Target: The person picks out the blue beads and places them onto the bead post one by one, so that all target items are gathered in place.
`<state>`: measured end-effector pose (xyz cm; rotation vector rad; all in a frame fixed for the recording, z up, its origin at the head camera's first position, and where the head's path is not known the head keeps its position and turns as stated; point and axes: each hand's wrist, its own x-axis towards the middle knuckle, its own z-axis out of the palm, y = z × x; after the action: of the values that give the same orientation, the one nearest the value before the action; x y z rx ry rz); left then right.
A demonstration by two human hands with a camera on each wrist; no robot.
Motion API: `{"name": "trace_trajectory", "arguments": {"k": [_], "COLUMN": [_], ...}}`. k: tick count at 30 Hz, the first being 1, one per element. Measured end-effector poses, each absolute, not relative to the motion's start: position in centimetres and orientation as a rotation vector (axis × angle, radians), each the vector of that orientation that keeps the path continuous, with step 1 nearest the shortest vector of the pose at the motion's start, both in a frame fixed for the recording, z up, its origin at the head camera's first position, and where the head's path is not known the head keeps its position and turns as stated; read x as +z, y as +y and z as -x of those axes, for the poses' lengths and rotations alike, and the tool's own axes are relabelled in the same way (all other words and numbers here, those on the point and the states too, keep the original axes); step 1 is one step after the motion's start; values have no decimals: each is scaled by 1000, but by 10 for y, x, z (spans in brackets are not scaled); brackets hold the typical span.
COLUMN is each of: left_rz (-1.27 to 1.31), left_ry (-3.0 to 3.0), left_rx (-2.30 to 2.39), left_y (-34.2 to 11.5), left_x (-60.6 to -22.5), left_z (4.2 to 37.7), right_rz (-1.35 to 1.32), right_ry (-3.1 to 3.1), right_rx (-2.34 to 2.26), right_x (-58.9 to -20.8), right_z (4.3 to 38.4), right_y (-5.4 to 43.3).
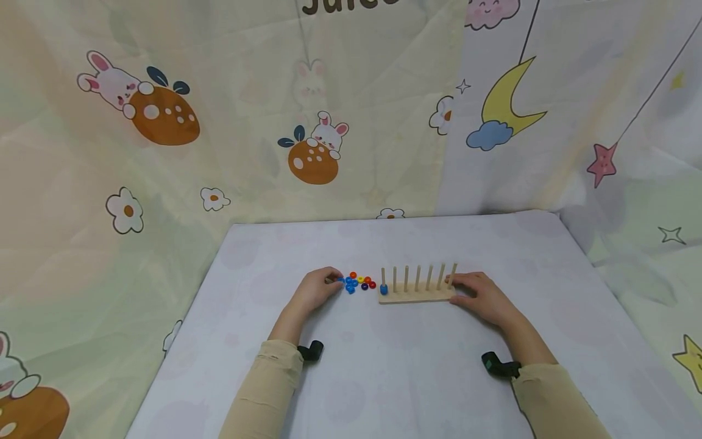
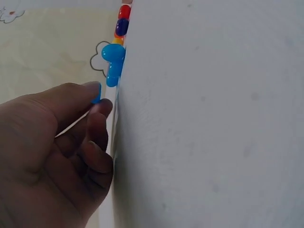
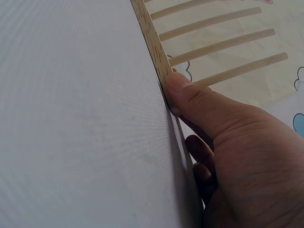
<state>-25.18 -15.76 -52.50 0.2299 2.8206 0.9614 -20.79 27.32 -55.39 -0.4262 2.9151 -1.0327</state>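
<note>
My left hand (image 1: 316,289) pinches a small blue bead (image 2: 98,94) between thumb and index finger, at the left side of a cluster of beads. Several loose beads lie there, among them a red bead (image 1: 373,285), a yellow one and a dark blue bead (image 1: 364,286). To their right stands a wooden peg board (image 1: 417,297) with a row of upright pegs. Blue beading (image 1: 384,289) sits low on its leftmost peg; the other pegs are bare. My right hand (image 1: 484,296) holds the board's right end, the thumb (image 3: 178,81) on its front edge.
A white cloth covers the table (image 1: 406,372). Behind it hangs a printed fabric backdrop (image 1: 236,134) with rabbits, flowers and a moon. A black wrist camera (image 1: 312,351) is on the left wrist, another (image 1: 498,366) on the right.
</note>
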Motion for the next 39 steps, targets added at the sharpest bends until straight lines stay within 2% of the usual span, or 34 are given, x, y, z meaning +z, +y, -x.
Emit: {"name": "trace_trajectory", "arguments": {"k": [9,27,39], "left_rz": [-222,-463,-584], "left_ry": [2802,2764,2725], "left_rx": [1028,1166,1196], "left_y": [-154,-122,-101], "left_x": [-507,-457,-449], "left_z": [251,239,235], "right_rz": [421,434,434], "right_ry": [2929,2920,2914], "right_rx": [-1034,-1054,-1050], "right_x": [-553,-551,-551], "right_z": [207,205,205], "right_y": [272,272,271]}}
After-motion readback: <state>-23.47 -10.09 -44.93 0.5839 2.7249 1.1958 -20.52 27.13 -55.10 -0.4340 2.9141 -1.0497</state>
